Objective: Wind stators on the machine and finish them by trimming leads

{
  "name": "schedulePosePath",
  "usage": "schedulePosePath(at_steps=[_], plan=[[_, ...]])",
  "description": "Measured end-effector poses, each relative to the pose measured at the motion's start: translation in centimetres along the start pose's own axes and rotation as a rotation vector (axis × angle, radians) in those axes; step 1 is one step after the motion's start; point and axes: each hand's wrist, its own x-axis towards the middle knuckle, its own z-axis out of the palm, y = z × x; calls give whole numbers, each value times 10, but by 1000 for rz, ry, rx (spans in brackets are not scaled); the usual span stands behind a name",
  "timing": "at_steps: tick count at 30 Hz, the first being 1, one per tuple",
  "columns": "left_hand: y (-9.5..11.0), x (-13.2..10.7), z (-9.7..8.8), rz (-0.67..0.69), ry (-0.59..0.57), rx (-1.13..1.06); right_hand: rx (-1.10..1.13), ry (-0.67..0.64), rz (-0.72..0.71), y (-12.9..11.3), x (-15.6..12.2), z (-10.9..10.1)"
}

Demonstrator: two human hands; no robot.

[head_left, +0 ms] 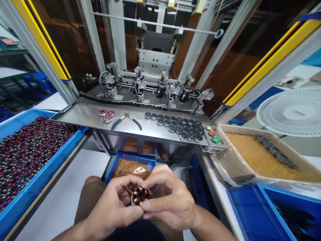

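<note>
Above my lap, a round motor stator (136, 196) with copper coils and a dark core sits between both hands. My left hand (117, 201) is closed around its left side, thumb at the lower edge. The fingers of my right hand (170, 197) pinch the stator from the right, with thumb and forefinger at its rim. A thin loose copper wire (128, 188) curves out at the stator's upper left, near my left fingers. Part of the stator is hidden behind my fingers.
Ahead, a steel ledge (82, 115) holds cutting pliers (126, 117), three wound stators (106, 118) and rows of dark stators (180, 125). Blue bin (47, 179) of wound parts stands left. A lined carton (240, 157), push buttons (212, 134) and fan (293, 110) are right.
</note>
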Motion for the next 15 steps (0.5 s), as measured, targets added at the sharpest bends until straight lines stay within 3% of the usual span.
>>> schedulePosePath(at_steps=[5,11,15], plan=[[-3,1,2,-7,23,-104,-216,155,-90,-6,-18,7],[-12,1,10,285,165,0,-363,336,-16,-17,-25,20],[-14,2,13,428,216,26,-241,484,78,-21,-22,38]])
